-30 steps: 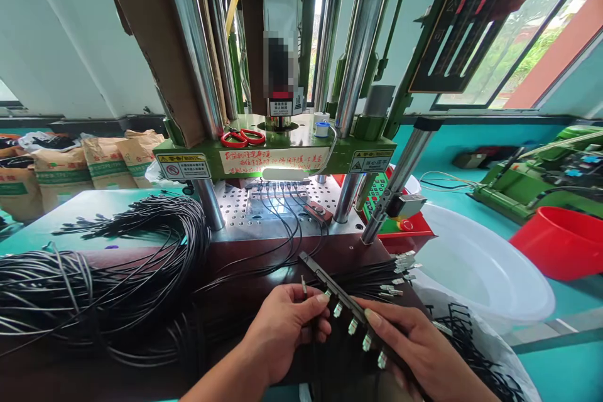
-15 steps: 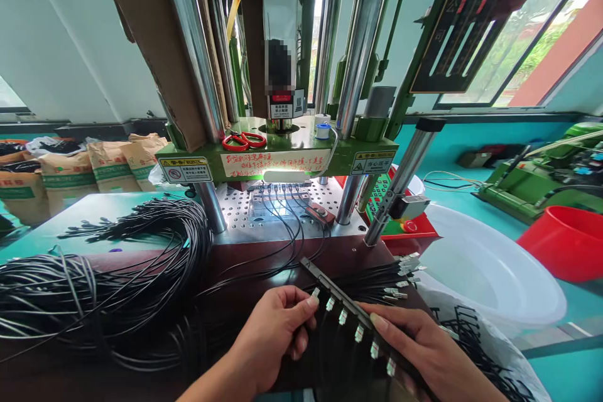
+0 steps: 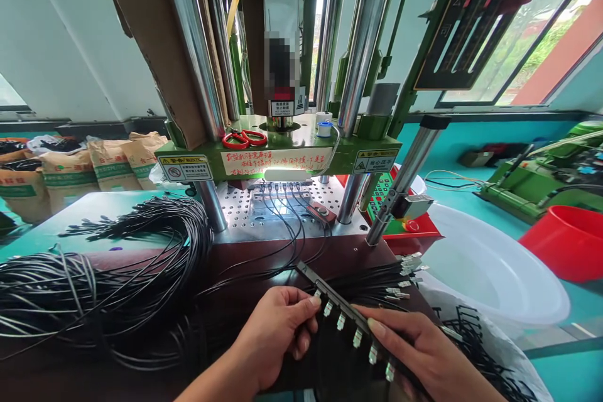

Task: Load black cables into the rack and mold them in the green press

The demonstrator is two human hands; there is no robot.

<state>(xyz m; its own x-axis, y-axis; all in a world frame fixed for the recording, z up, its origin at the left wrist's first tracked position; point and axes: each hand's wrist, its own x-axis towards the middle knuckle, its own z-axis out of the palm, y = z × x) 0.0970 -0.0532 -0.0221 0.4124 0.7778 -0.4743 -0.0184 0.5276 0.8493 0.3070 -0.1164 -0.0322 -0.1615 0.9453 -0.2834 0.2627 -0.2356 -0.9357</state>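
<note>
My right hand (image 3: 407,339) grips a long black bar (image 3: 336,298) that slants from upper left to lower right above the table front. Several silver cable connectors (image 3: 357,338) stick out in a row along its lower side. Between thumb and forefinger, my left hand (image 3: 285,326) pinches another cable connector (image 3: 318,294) at the bar's upper left end, where it meets the bar. Just behind the bar lies a bundle of black cables with silver plugs (image 3: 398,292). The cables below the held connectors are dark and hard to make out.
A green press (image 3: 277,157) stands ahead, cables running into a clear mould (image 3: 277,206) on its perforated plate. A big coil of black cables (image 3: 179,245) lies left. Red-handled scissors (image 3: 244,138) rest on the press. At right are a white tub (image 3: 499,270) and a red bucket (image 3: 565,242).
The bar has shifted slightly left, and the connector in my left hand now sits against it instead of just apart from it.
</note>
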